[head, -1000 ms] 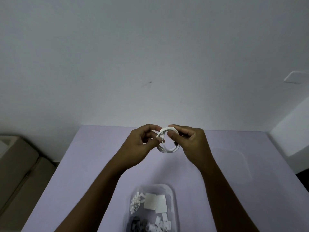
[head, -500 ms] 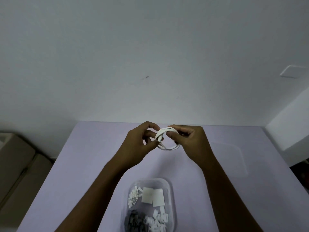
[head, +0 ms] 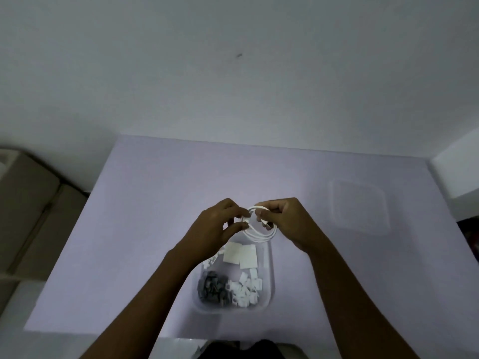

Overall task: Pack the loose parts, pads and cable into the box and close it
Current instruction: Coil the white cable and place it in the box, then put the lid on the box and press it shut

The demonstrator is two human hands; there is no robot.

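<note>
Head view: a lilac table [head: 155,229] is seen from above, with both hands held together over the far end of an open clear box [head: 270,281].
Cable: a thin white cable [head: 261,235], wound into a small coil, is held in the air between the hands, just above the far rim of the box and not yet inside it.
Left hand: the left hand [head: 217,229] is curled, and the left side of the coil is pinched between thumb and fingertips.
Right hand: the right hand [head: 287,224] is curled, and the top right of the coil is gripped; whether a plug end is trapped there cannot be told.
Box contents: two white square pads [head: 239,255] are laid at the far end, grey parts [head: 212,288] are heaped at the near left and white parts [head: 246,288] at the near right.
Lid: a clear lid [head: 360,206] is laid flat on the table, well apart to the right of the box.
Handling: the cable is judged light, soft and springy, so the turns are likely to be sprung open once released. All the turns are best taken across at one point, never by a single strand, with the loose end tucked under a finger.
Stage: parts and pads are judged packed; the cable and lid are left to be dealt with.
</note>
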